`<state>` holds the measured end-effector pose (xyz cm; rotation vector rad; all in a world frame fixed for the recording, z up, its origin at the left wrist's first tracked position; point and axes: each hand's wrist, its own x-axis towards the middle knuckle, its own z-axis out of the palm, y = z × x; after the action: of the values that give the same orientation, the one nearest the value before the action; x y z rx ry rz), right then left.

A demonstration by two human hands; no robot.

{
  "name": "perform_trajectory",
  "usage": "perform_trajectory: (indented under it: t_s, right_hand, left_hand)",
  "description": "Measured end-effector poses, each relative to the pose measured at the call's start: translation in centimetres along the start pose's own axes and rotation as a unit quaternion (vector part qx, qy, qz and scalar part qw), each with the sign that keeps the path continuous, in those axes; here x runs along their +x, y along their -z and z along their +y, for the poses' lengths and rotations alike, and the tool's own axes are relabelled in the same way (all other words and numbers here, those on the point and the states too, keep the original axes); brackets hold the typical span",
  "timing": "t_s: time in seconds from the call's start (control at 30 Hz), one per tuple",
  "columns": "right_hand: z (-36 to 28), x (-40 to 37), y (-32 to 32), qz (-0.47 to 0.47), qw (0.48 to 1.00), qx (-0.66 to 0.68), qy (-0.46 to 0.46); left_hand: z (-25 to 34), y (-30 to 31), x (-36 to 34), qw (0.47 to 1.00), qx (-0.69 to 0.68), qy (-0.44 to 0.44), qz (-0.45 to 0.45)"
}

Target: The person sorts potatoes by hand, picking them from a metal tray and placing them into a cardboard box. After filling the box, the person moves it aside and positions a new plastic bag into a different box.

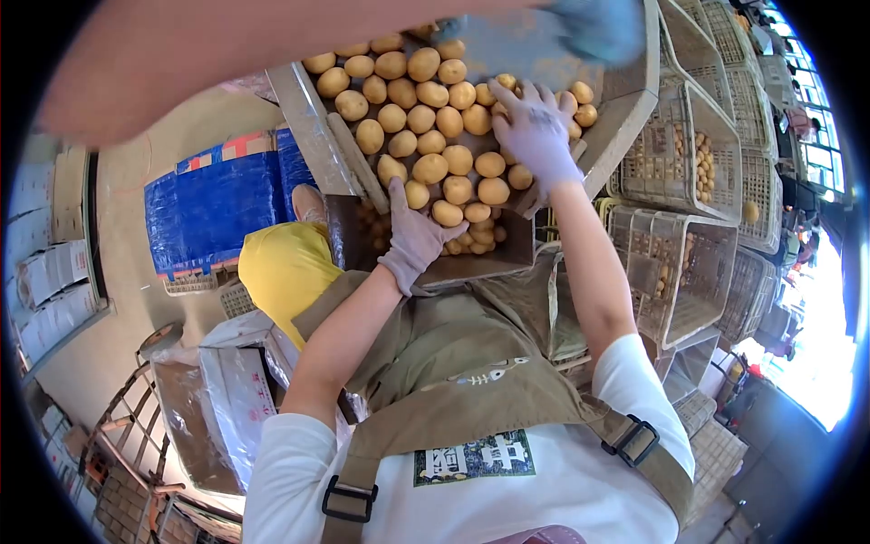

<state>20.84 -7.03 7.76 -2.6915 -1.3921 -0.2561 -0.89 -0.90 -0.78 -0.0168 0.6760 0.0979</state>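
Many round, yellow-tan potatoes point(430, 168) lie on a sloping tray point(600, 161) with raised side rails. My left hand point(412, 238), in a pale glove, is at the tray's lower lip. Its thumb and fingers are spread beside the lowest potatoes, and no potato is enclosed in it. My right hand point(536, 138), also gloved, lies over the potatoes at the right side, fingers spread and touching some of them. Below the lip, a bin point(489, 263) in front of my apron holds more potatoes, partly hidden by my left hand.
Another person's bare forearm point(272, 50) crosses the top, ending in a blurred blue glove point(598, 32). Stacked plastic crates point(671, 263), some with potatoes inside, stand on the right. To the left are a blue-wrapped stack point(217, 208), a yellow cover point(285, 272) and a plastic-wrapped carton point(231, 390).
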Motion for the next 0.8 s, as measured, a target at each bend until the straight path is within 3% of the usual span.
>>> perform_trajectory:
  t_s: [0.07, 0.1, 0.2, 0.27, 0.33, 0.37, 0.4, 0.5, 0.6, 0.7, 0.8]
  right_hand:
    - [0.5, 2.1, -3.6, -0.051, 0.996, 0.02, -0.067]
    - [0.1, 3.0, -2.3, -0.087, 0.994, 0.004, -0.065]
    - [1.5, 0.9, -0.4, 0.044, 0.985, 0.167, -0.015]
    - [2.6, -1.6, 4.4, 0.132, 0.972, 0.173, 0.09]
    - [4.6, -4.9, 6.6, 0.138, 0.94, 0.311, 0.007]
    - [4.7, -6.4, 7.4, 0.135, 0.876, 0.442, -0.136]
    - [6.0, -7.5, 7.4, 0.144, 0.831, 0.511, -0.166]
    - [6.1, -9.1, 8.4, 0.144, 0.847, 0.476, -0.186]
    - [5.2, -9.3, 9.3, 0.129, 0.933, 0.316, -0.114]
    - [4.4, -9.4, 9.0, 0.119, 0.928, 0.322, -0.146]
    - [3.8, -10.2, 9.9, 0.132, 0.947, 0.263, -0.127]
  left_hand:
    - [0.0, 0.0, 0.0, 1.0, -0.004, 0.001, -0.002]
    - [0.0, -0.2, -0.2, 1.0, -0.006, -0.003, 0.0]
    - [0.2, -0.4, -0.3, 1.0, -0.02, -0.003, -0.011]
    - [0.4, -0.3, -0.4, 0.999, -0.028, -0.001, -0.04]
    - [0.5, -0.7, -0.6, 0.999, -0.036, -0.001, -0.026]
    - [0.4, -1.0, -0.6, 0.999, -0.037, 0.004, -0.021]
    - [0.4, -1.1, -0.7, 0.999, -0.032, 0.001, -0.028]
    - [0.3, -0.8, -0.3, 0.999, -0.032, 0.011, -0.029]
    - [0.2, -0.6, -0.3, 0.999, -0.034, 0.016, -0.037]
    - [0.4, -0.4, -0.1, 0.994, -0.032, 0.029, -0.095]
    - [0.4, -0.2, -0.2, 0.995, -0.034, 0.026, -0.088]
